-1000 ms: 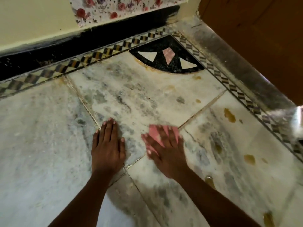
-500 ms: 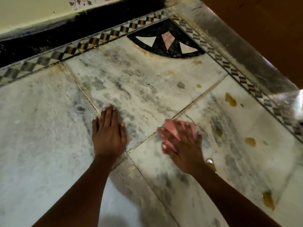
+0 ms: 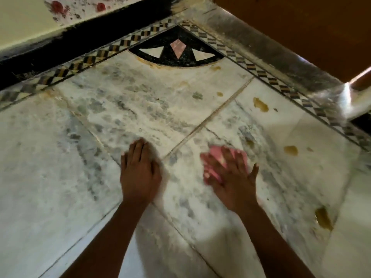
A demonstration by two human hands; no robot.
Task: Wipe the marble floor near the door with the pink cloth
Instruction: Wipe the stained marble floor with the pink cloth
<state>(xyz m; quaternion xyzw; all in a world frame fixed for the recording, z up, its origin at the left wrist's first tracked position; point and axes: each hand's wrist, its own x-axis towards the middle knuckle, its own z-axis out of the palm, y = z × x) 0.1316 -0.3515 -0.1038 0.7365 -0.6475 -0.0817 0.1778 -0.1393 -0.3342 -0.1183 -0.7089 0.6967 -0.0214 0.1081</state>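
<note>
The white, grey-veined marble floor (image 3: 140, 109) fills the view. My right hand (image 3: 230, 177) lies flat with spread fingers on the pink cloth (image 3: 215, 155), pressing it onto the tile right of a floor joint; the hand is blurred. The cloth shows only between and ahead of the fingers. My left hand (image 3: 139, 169) rests flat on the floor to the left, fingers together, holding nothing. The brown wooden door (image 3: 301, 23) stands at the upper right behind a grey stone threshold (image 3: 261, 49).
Several yellow-brown stains (image 3: 261, 105) dot the tiles to the right of the cloth. A checkered inlay border (image 3: 261, 73) runs along the threshold and the black skirting (image 3: 70, 43). A black corner inlay (image 3: 176, 53) sits at the back.
My right hand has slid the pink cloth to the right across the floor joint, toward the stained tiles. My left hand has stayed planted in the same spot.
</note>
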